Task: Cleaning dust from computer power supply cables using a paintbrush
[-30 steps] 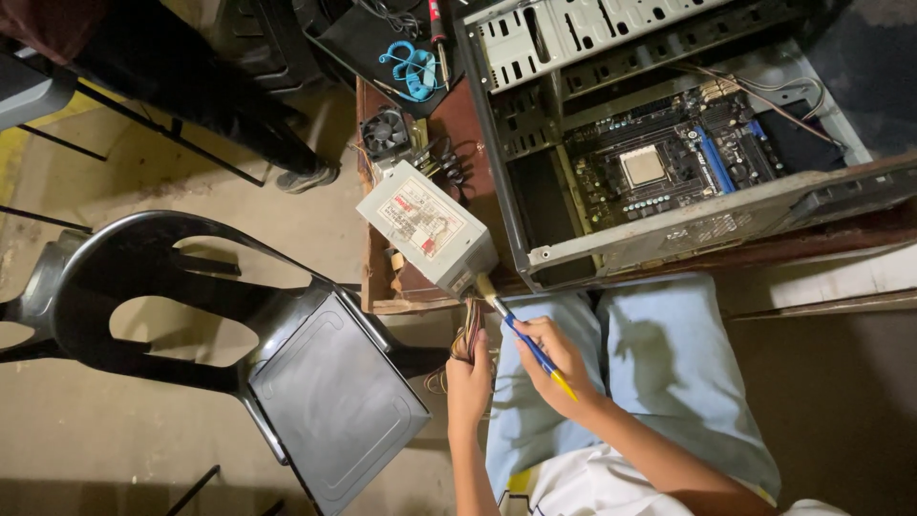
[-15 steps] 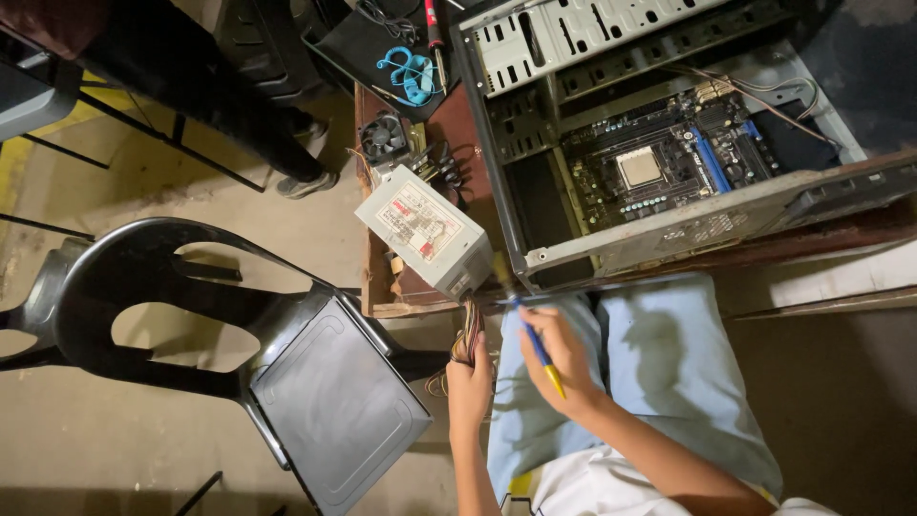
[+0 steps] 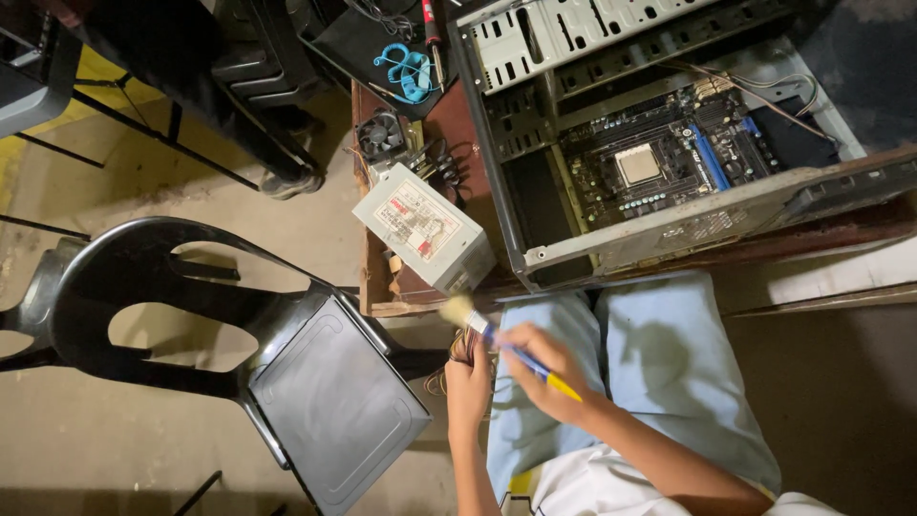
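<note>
Right hand [image 3: 544, 368] closed on blue-and-yellow handled paintbrush [image 3: 497, 339] | bristles have pulled off grey metal power supply box [image 3: 425, 226] at desk's near edge | left hand [image 3: 468, 387] clutches its cable bundle [image 3: 460, 346]

A worn wooden table [image 3: 377, 287] carries an open computer case [image 3: 669, 143]. Just left of the case lies a grey power supply [image 3: 425, 227], overhanging the table's near edge. Behind the supply sits a small black fan [image 3: 380, 134].

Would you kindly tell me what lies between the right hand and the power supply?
In the head view, only the paintbrush's bristle end lies between the right hand and the power supply.
</note>
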